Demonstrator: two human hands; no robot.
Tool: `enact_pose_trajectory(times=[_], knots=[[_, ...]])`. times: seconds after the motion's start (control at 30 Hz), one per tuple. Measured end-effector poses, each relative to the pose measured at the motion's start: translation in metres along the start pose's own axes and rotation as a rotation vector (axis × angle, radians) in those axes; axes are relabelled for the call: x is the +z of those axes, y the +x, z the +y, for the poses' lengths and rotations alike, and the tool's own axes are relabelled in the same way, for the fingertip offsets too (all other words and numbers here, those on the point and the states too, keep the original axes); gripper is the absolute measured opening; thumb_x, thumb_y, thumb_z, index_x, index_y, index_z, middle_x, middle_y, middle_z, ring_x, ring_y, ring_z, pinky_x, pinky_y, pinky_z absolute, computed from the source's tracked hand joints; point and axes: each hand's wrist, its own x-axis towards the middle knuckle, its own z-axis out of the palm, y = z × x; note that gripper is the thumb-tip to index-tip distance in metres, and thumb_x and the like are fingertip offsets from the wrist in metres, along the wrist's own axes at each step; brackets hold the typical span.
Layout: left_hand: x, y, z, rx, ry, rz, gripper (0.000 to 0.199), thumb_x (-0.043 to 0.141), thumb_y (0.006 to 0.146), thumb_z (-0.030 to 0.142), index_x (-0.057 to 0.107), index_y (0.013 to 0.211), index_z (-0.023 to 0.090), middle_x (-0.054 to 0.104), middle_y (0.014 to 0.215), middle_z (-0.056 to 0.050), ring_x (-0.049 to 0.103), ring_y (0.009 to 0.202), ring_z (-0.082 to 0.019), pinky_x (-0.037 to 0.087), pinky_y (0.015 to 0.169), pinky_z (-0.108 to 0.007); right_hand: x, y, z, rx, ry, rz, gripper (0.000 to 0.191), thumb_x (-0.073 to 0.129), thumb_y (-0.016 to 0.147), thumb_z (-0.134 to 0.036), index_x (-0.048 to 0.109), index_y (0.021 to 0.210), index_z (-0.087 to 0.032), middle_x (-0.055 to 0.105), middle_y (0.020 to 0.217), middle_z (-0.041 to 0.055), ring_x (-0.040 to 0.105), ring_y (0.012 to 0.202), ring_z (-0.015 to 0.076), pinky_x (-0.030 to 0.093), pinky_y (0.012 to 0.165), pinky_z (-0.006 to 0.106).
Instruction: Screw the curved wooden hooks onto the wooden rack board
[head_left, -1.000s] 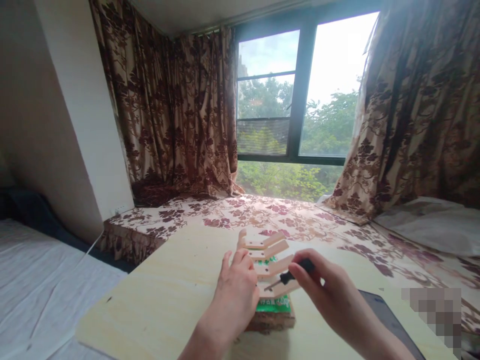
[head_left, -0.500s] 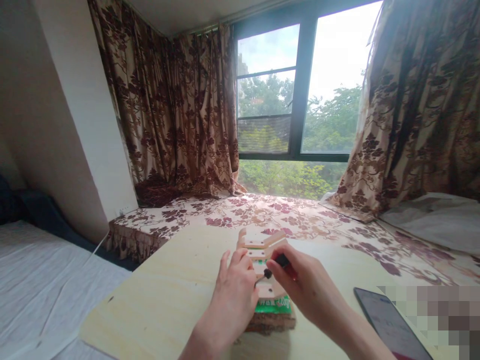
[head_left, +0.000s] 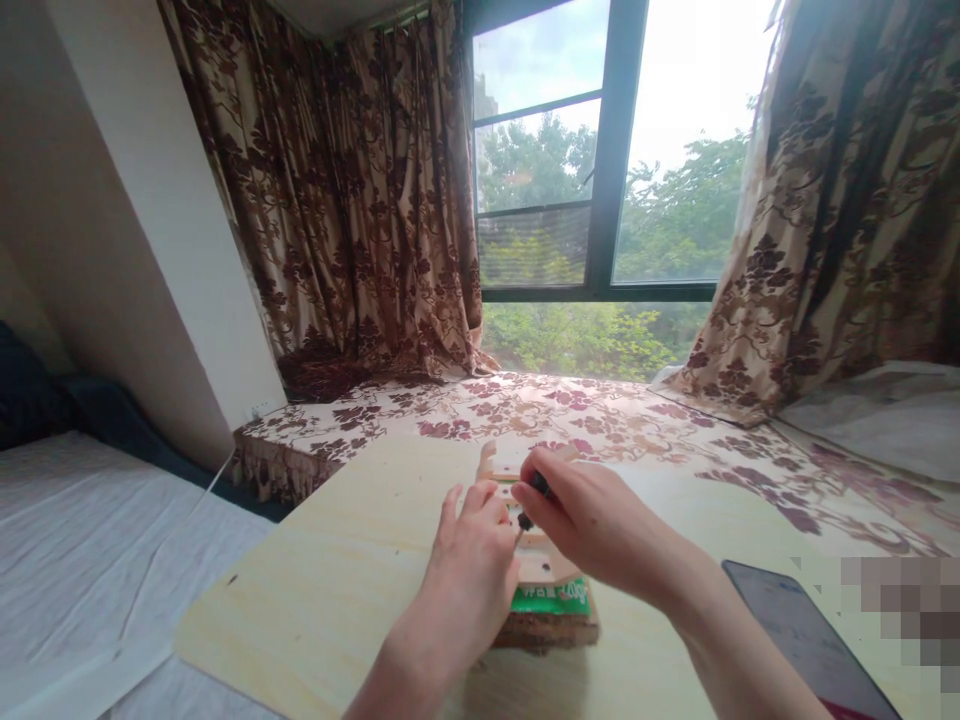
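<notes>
My right hand (head_left: 592,515) is closed around the black handle of a screwdriver (head_left: 538,484), its shaft slanting down to the left. The tip ends by the fingers of my left hand (head_left: 474,550) and cannot be made out. My left hand is closed on the left side of a small pale wooden frame (head_left: 546,568) with several crosspieces and dark holes, steadying it; its thumb is hidden. Beneath the frame lies a green printed packet (head_left: 551,598), on top of a thick brown slab (head_left: 547,632) with a rough edge.
All this stands on a pale wood-grain table (head_left: 315,580) with rounded corners. A dark phone (head_left: 806,640) lies at the right. Beyond the table is a window ledge with a floral cover (head_left: 592,400); a bed with a grey sheet (head_left: 112,540) is at left.
My right hand has turned over and risen slightly leftward around the screwdriver, whose shaft stands steeper. My left hand keeps its hold on the wooden frame. The whole view has shifted a little.
</notes>
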Motion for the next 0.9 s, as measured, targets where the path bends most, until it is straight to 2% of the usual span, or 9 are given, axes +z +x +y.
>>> enact_pose_trajectory(times=[0.13,0.2,0.33,0.4,0.53,0.6,0.7,0.8,0.9], knots=[[0.003,-0.001,-0.002,0.004,-0.011,0.006,0.016,0.055,0.069,0.007,0.062,0.071,0.021,0.063,0.099,-0.004,0.047,0.116,-0.027,0.033,0.104,-0.053,-0.002,0.005,0.001,0.014,0.023,0.001,0.016,0.040,0.091,-0.024,0.047,0.078,-0.019,0.060,0.066,0.0021,0.051,0.060,0.0134,0.029,0.055,0.024],[0.006,-0.001,-0.002,0.003,-0.021,0.012,0.017,0.055,0.069,0.006,0.062,0.070,0.022,0.063,0.101,-0.003,0.047,0.116,-0.026,0.034,0.105,-0.052,-0.001,0.006,0.003,0.006,0.032,0.011,0.016,0.040,0.091,-0.024,0.047,0.077,-0.019,0.060,0.066,0.0022,0.051,0.061,0.0134,0.029,0.055,0.024],[0.008,-0.006,-0.005,0.009,-0.028,0.085,0.034,0.054,0.066,0.003,0.062,0.092,0.024,0.061,0.107,-0.003,0.049,0.114,-0.024,0.035,0.106,-0.052,0.001,0.004,0.007,-0.004,0.044,0.020,0.018,0.039,0.092,-0.027,0.046,0.078,-0.020,0.058,0.064,0.0011,0.050,0.058,0.0127,0.029,0.054,0.024],[0.005,-0.013,-0.007,0.036,-0.012,0.150,0.040,0.055,0.066,0.003,0.060,0.100,0.024,0.058,0.116,-0.004,0.046,0.119,-0.024,0.037,0.105,-0.050,0.001,0.004,0.009,0.001,0.066,0.013,0.018,0.039,0.093,-0.028,0.047,0.080,-0.020,0.058,0.064,0.0003,0.050,0.057,0.0123,0.029,0.054,0.024],[-0.006,-0.038,-0.014,0.107,0.050,0.372,0.039,0.051,0.078,0.010,0.054,0.114,0.023,0.055,0.122,-0.007,0.042,0.123,-0.022,0.044,0.100,-0.039,0.001,0.004,0.010,-0.006,0.096,0.002,0.019,0.039,0.094,-0.030,0.047,0.080,-0.020,0.060,0.067,0.0006,0.054,0.061,0.0128,0.032,0.057,0.025],[-0.005,-0.053,-0.017,0.104,0.056,0.386,0.041,0.053,0.079,0.013,0.051,0.118,0.021,0.056,0.120,-0.008,0.046,0.120,-0.020,0.045,0.097,-0.032,0.001,0.004,0.009,-0.004,0.105,-0.006,0.019,0.039,0.094,-0.031,0.047,0.080,-0.020,0.060,0.067,0.0005,0.054,0.061,0.0127,0.032,0.057,0.025],[0.006,-0.072,-0.017,0.168,0.073,0.410,0.040,0.056,0.078,0.016,0.052,0.118,0.020,0.062,0.112,-0.007,0.056,0.107,-0.016,0.049,0.090,-0.024,0.001,0.004,0.007,-0.003,0.108,-0.003,0.018,0.039,0.094,-0.030,0.047,0.081,-0.020,0.060,0.066,-0.0001,0.052,0.059,0.0123,0.031,0.056,0.024],[0.024,-0.082,-0.015,0.215,0.159,0.396,0.041,0.058,0.078,0.024,0.052,0.118,0.018,0.066,0.111,-0.007,0.062,0.099,-0.016,0.051,0.083,-0.022,0.001,0.005,0.005,0.006,0.103,0.011,0.018,0.040,0.093,-0.030,0.048,0.082,-0.020,0.060,0.067,0.0003,0.053,0.061,0.0125,0.031,0.056,0.025],[0.038,-0.084,-0.011,0.194,0.264,0.341,0.046,0.055,0.080,0.031,0.049,0.122,0.013,0.065,0.116,-0.011,0.065,0.098,-0.018,0.054,0.080,-0.025,0.002,0.006,0.005,0.017,0.102,0.002,0.017,0.040,0.093,-0.029,0.049,0.082,-0.020,0.061,0.069,0.0008,0.054,0.063,0.0127,0.032,0.058,0.025]])
